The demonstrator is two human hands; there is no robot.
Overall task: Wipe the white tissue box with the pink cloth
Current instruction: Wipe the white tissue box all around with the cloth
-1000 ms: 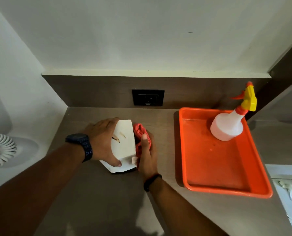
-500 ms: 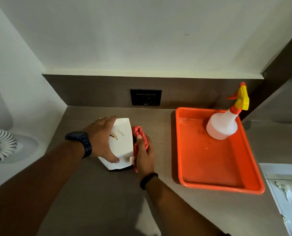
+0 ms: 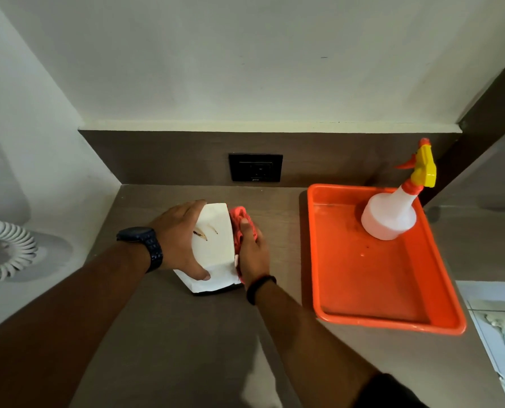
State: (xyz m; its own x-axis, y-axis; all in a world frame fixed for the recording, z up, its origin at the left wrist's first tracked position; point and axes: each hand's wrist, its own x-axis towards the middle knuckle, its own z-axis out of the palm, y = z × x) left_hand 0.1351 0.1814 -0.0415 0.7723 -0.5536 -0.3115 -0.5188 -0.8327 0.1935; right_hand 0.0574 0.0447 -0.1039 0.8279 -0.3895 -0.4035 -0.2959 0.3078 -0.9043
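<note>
Two hands are seen on the white tissue box, which is stood on the brown countertop. The left hand is laid over the box's left side, fingers spread across the far edge and thumb hooked over the near top face, so the box is gripped and steadied. The right hand is closed around the pink cloth, which is pressed flat against the box's right side; the cloth is bunched beyond the fingertips. Two dark curved marks are noted on the box's top face, just right of the left hand. A dark watch is worn on the left wrist and a thin black band on the right. To the right of the right hand, apart from it, an orange tray is placed, with a white spray bottle stood upright in its far corner. Beyond the hands, a black wall socket is set in the backsplash. Well left of the left hand, a white coiled cord is visible.
</note>
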